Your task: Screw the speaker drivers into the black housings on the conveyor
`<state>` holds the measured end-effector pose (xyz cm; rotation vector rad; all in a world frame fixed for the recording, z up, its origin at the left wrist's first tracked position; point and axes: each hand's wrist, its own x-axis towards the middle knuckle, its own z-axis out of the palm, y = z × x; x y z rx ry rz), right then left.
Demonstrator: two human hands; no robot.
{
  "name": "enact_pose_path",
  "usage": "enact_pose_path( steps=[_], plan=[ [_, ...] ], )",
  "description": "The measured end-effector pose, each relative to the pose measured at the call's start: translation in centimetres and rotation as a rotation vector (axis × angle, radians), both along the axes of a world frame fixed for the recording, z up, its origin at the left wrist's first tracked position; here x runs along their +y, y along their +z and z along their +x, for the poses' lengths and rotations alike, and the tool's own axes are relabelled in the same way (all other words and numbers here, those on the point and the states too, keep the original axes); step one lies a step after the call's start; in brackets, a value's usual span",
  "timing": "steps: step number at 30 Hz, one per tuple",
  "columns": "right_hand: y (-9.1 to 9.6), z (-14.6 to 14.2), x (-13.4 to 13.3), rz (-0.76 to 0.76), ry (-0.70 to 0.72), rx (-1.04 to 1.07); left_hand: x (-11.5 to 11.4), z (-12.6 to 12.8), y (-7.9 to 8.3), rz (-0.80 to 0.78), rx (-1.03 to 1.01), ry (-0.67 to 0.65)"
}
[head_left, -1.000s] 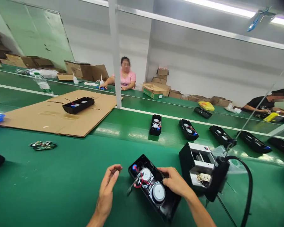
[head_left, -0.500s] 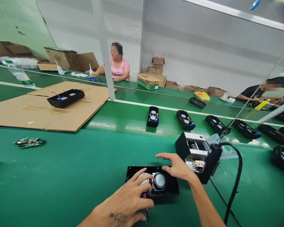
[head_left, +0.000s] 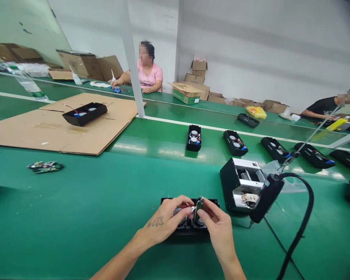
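A black speaker housing (head_left: pixel 186 232) lies on the green bench in front of me, with two round speakers (head_left: pixel 200 223) inside, partly covered by my hands. Above it, my right hand (head_left: pixel 218 223) pinches a small green circuit board (head_left: pixel 199 203), held on edge. My left hand (head_left: pixel 170 214) is closed close beside the board, its thumb and forefinger on a small white connector (head_left: pixel 193 210) with red wires. Whether the connector touches the board I cannot tell.
A black-and-silver machine (head_left: pixel 242 182) and a hanging black electric screwdriver (head_left: pixel 267 198) stand to the right. Several circuit boards (head_left: pixel 46 167) lie at left, near a cardboard sheet (head_left: pixel 46 136). More speaker housings (head_left: pixel 235 142) line the strip behind. A person in pink (head_left: pixel 150 74) sits across.
My left hand has lifted from the speakers and come to the wires. My right hand has moved in from the housing's far edge and now holds the circuit board upright.
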<state>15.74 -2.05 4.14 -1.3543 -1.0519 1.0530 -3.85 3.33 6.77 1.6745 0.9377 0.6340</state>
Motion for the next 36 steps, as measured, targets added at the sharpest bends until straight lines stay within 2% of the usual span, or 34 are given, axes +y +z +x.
enact_pose_path(
  steps=[1,3,6,9,12,16,19,24,27,31,34,36],
  plan=[
    [0.2,0.2,0.1,0.026,0.052,-0.067,0.0,-0.6,-0.2,0.034,0.018,-0.009],
    [0.7,0.9,0.0,0.098,0.243,-0.27,0.0,-1.8,-0.8,0.129,0.061,-0.001],
    [1.3,1.3,-0.5,0.285,0.473,-0.692,-0.6,-3.2,-1.5,0.291,0.083,0.025],
    [1.1,0.5,-1.0,0.503,0.497,-1.069,-1.5,-4.1,-1.6,0.477,0.165,0.004],
    [0.5,-0.6,-1.0,0.542,0.542,-1.249,-2.3,-4.6,-1.7,0.621,0.332,-0.102],
    [0.3,-0.8,-0.7,0.384,0.696,-1.292,-2.8,-4.3,-3.4,0.762,0.521,-0.203],
    [0.7,-0.4,-0.6,0.294,0.772,-1.28,-3.0,-3.6,-4.9,0.861,0.572,-0.198],
    [1.5,0.0,-1.0,0.23,0.789,-1.167,-3.2,-3.0,-5.5,0.952,0.571,-0.168],
    [1.2,-0.1,-1.7,0.204,0.75,-1.098,-3.0,-3.1,-5.6,0.995,0.568,-0.194],
    [-0.6,-0.6,-2.7,0.324,0.635,-1.106,-2.3,-3.3,-6.4,1.031,0.56,-0.238],
    [-2.2,-1.0,-3.1,0.451,0.552,-1.197,-1.6,-3.4,-6.8,1.045,0.515,-0.265],
    [-2.6,-1.3,-2.9,0.489,0.524,-1.271,-1.1,-3.5,-6.9,1.032,0.484,-0.295]
  ],
)
